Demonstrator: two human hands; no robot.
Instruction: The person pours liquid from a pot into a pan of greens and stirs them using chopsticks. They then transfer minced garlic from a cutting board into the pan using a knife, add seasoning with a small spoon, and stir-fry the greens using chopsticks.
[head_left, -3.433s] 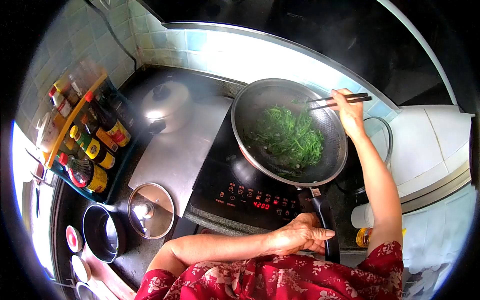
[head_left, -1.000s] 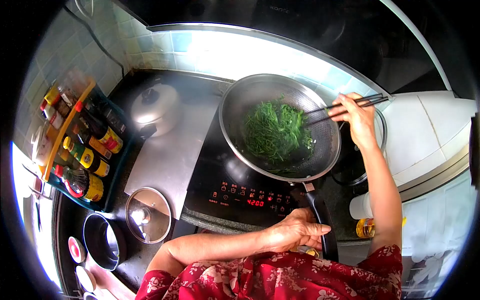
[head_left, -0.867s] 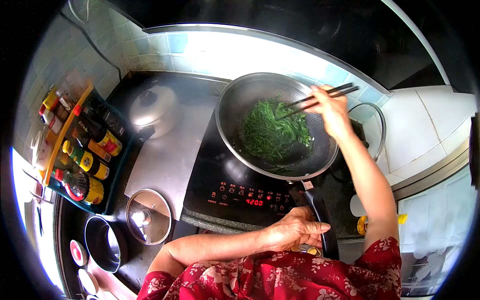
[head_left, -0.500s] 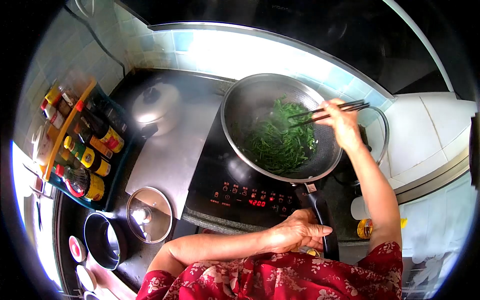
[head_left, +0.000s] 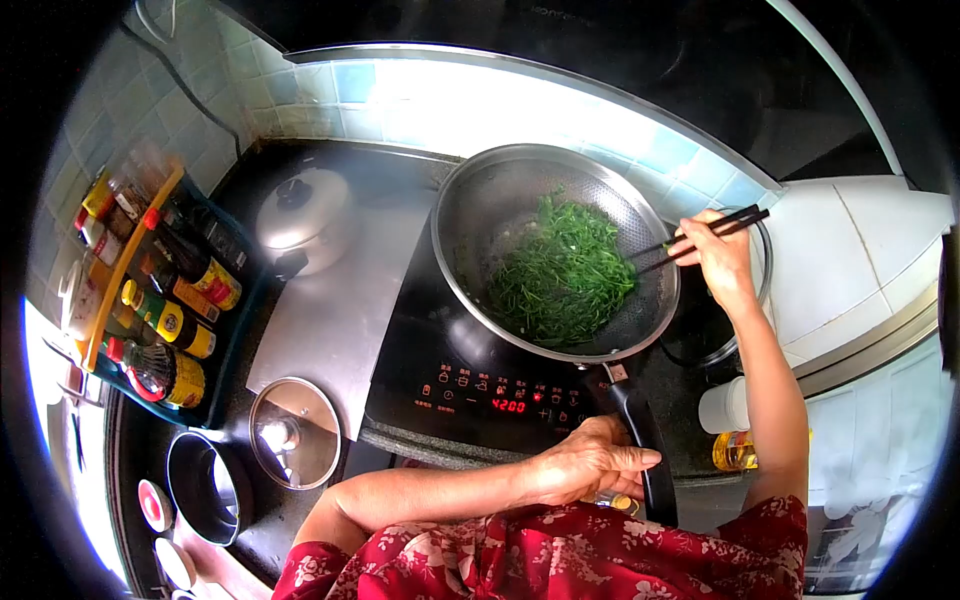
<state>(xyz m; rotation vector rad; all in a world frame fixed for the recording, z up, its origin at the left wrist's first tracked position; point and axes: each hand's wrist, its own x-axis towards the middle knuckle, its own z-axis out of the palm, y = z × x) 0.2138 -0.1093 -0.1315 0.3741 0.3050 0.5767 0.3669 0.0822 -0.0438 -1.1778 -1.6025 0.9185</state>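
Observation:
A steel wok (head_left: 470, 200) with a honeycomb-patterned inside sits on the black induction cooktop (head_left: 420, 360), whose red display is lit. Chopped leafy greens (head_left: 565, 270) lie heaped in it. My left hand (head_left: 595, 460) is wrapped round the wok's black handle (head_left: 645, 440), thumb across the top. At the wok's right rim, my right hand (head_left: 718, 255) grips a pair of black chopsticks (head_left: 740, 220). Their tips reach down to the right edge of the greens.
Left of the cooktop stands a lidded pot (head_left: 305, 220) on a metal sheet. A rack of sauce bottles (head_left: 180, 320), a glass lid (head_left: 295, 430) and a dark empty pot (head_left: 210, 485) are further left. A white container (head_left: 722, 408) and an oil bottle (head_left: 735, 450) stand at right.
My right hand has moved right and slightly down with the chopsticks, from over the greens to their right edge. The greens are gathered into a rounder heap. My left hand stays on the handle.

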